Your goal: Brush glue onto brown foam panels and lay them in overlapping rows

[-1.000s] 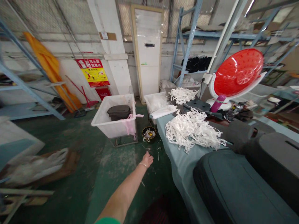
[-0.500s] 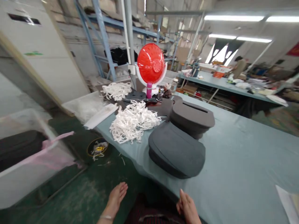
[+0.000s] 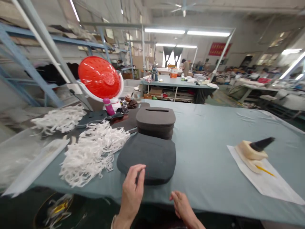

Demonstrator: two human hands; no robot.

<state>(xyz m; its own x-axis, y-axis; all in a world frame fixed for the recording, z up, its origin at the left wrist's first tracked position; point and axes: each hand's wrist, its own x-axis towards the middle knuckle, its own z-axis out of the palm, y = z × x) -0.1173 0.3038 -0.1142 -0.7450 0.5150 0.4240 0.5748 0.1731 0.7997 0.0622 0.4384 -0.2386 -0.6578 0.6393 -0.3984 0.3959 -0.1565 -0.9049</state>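
My left hand (image 3: pixel 132 190) is raised at the near edge of the grey-green table (image 3: pixel 209 152), fingers curved and apart, just in front of a stack of dark grey foam pads (image 3: pixel 149 157); it holds nothing. Close to the table edge, to the right of the left one, my right hand (image 3: pixel 182 206) hangs low with loosely curled fingers and nothing in it. A second stack of dark pads (image 3: pixel 156 122), the top one with a slot, stands behind the first. A heap of white strips (image 3: pixel 91 151) lies left of the pads.
A red fan (image 3: pixel 100 78) and a purple bottle (image 3: pixel 109 106) stand at the back left, with another pile of white strips (image 3: pixel 59 117). At right a white sheet (image 3: pixel 264 178) carries beige foam pieces, a black cone and a yellow pencil. Farther tables and people fill the hall behind.
My view has swung right from the floor and white bins to the table. My left hand rose from low over the floor to the front pad stack; my right hand came into view.
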